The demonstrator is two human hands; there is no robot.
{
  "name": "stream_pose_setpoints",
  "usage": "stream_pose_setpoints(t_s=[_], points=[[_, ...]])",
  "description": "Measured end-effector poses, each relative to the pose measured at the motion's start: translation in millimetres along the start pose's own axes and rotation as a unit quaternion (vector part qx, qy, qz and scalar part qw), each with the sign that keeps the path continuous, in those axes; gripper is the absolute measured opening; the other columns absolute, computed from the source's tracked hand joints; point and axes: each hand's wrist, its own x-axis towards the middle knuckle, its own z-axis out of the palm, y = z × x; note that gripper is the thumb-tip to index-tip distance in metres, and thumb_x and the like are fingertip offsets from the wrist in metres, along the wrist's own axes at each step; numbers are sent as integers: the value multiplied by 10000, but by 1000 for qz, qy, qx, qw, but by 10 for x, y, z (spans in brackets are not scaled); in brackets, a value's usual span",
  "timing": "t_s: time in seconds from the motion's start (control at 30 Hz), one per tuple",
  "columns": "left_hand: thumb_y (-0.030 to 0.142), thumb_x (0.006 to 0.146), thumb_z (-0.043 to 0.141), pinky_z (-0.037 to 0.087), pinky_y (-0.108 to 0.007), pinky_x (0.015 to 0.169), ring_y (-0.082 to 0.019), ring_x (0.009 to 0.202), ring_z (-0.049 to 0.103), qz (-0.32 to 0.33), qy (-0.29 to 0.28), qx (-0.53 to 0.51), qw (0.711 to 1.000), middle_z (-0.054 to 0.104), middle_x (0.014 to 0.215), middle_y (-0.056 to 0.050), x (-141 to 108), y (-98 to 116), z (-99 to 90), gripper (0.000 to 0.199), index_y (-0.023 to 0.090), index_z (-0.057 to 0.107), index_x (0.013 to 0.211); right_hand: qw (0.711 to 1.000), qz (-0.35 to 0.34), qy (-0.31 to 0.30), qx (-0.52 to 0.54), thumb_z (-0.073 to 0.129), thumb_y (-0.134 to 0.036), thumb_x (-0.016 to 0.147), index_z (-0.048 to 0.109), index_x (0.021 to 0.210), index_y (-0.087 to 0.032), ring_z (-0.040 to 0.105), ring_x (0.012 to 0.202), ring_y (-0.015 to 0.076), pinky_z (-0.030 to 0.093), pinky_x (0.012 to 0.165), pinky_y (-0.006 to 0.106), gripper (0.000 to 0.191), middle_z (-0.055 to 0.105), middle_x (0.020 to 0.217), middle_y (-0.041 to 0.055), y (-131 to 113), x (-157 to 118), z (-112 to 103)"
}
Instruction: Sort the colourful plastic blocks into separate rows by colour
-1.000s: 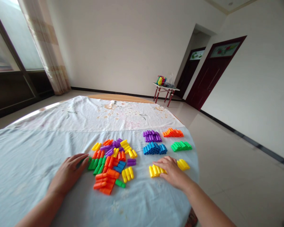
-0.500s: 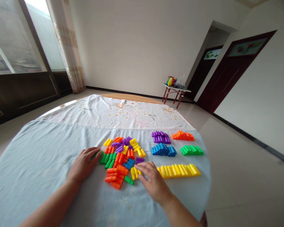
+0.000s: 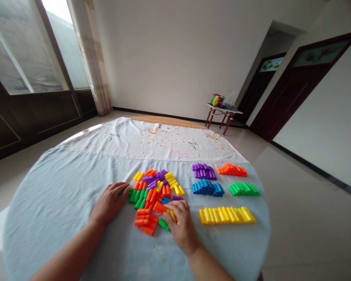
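Note:
A mixed pile of short plastic tube blocks lies on the cloth between my hands. My left hand (image 3: pixel 110 203) rests flat at the pile's left edge, fingers stretched out beside green tube blocks (image 3: pixel 138 196), holding nothing visible. At the near side of the pile, the thumb and fingertips of my right hand (image 3: pixel 181 224) pinch the end of an orange tube block (image 3: pixel 159 207). Yellow tube blocks (image 3: pixel 171 215) lie partly hidden under those fingers, and a green one (image 3: pixel 164 224) is just below. More orange tube blocks (image 3: pixel 148 223) lie to the left.
Right of the pile stand sorted groups of tube blocks: purple (image 3: pixel 204 171), orange (image 3: pixel 232 170), blue (image 3: pixel 207 188), green (image 3: pixel 244 189) and a yellow row (image 3: pixel 228 216). A pale cloth (image 3: pixel 76 183) covers the round table. A small folding table (image 3: pixel 224 109) holding bags stands behind.
My right hand has moved left and closed on an orange tube block, which has shifted toward it. My left hand stays by the pile. The view has swung slightly left.

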Motion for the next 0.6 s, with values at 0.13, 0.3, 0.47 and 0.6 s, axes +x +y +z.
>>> stream_pose_setpoints(t_s=[0.13, 0.3, 0.47, 0.6], points=[[561, 825, 382, 450, -325, 937, -206, 1047, 576, 3, 5, 0, 1000, 674, 1083, -28, 4, -1, 1, 465, 256, 663, 1035, 997, 14, 57, 40, 493, -252, 883, 602, 1020, -205, 572, 937, 191, 475, 868, 363, 182, 634, 946, 62, 23, 6, -14], [574, 817, 395, 457, -369, 936, -229, 1047, 574, 26, 4, -4, 1000, 659, 1119, -51, 37, -14, -47, 478, 250, 659, 1048, 995, 51, 68, 58, 467, -291, 885, 616, 999, -180, 608, 878, 191, 514, 798, 339, 218, 649, 910, 81, 23, 40, -8], [508, 821, 470, 434, -420, 968, -244, 1150, 506, 132, 10, -21, 991, 588, 1244, -50, 34, 363, -87, 413, 303, 592, 1158, 994, 56, 76, 49, 482, -314, 885, 648, 1027, -168, 613, 888, 212, 508, 826, 384, 262, 682, 900, 97, 0, 81, 15], [446, 826, 508, 435, -403, 977, -228, 1189, 491, 266, -86, -18, 960, 559, 1291, -25, -39, 811, 5, 436, 366, 494, 1254, 992, 81, 74, 58, 480, -340, 898, 639, 1092, -167, 613, 912, 219, 508, 831, 384, 305, 687, 948, 107, 9, 97, 36]])
